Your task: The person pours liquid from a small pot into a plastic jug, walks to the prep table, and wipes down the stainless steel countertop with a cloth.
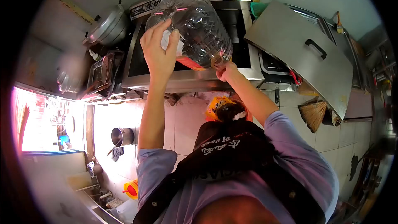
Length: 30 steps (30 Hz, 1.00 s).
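Observation:
A large clear plastic jug is tilted over the stainless-steel fryer, its neck pointing toward me and to the right. My left hand grips the jug's left side, thumb and fingers spread against the plastic near a white and red label. At the neck, my right hand is closed around the jug's mouth area, fingers partly hidden behind it. The inside looks see-through; I cannot tell how much liquid it holds. Dark fryer wells show beneath and right of the jug.
A large metal lid with a black handle leans at the right. Left of the fryer are a metal pot and a wire rack. A yellow bag, a dark pot and a straw broom are lower down.

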Each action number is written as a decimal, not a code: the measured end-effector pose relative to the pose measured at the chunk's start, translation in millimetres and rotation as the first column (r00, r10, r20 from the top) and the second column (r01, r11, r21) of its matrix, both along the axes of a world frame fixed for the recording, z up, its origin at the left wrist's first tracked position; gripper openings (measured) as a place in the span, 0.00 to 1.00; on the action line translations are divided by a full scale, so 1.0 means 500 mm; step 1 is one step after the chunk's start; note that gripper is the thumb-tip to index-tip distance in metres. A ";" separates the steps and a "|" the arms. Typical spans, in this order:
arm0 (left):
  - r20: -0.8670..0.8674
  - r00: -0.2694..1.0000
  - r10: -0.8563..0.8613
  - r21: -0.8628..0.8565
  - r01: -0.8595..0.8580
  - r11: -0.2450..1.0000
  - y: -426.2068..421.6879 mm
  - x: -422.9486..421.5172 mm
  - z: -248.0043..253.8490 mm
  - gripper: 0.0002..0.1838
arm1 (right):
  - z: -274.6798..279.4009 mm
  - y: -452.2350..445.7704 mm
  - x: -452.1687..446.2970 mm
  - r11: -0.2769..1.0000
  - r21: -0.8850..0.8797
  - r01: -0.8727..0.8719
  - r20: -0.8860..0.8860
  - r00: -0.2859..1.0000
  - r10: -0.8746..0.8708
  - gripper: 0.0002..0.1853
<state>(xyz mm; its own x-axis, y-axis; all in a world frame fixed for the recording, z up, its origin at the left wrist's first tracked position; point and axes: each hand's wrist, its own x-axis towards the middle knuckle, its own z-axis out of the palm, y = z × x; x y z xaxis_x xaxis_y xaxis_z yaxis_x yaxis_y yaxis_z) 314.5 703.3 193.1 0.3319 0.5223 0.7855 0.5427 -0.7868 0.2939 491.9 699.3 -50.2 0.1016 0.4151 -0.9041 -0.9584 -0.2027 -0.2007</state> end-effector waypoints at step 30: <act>-0.028 0.997 -0.070 0.088 0.072 0.994 -0.024 0.040 0.020 0.24 | -0.043 0.019 -0.013 0.988 0.134 0.072 -0.092 0.994 -0.060 0.06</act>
<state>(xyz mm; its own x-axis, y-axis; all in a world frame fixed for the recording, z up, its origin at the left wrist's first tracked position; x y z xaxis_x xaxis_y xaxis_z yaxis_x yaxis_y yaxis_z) 334.4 691.1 203.1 0.3852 0.4251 0.8191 0.4908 -0.8460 0.2083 485.5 709.0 -71.6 0.0560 0.5305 -0.8458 -0.9838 -0.1150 -0.1373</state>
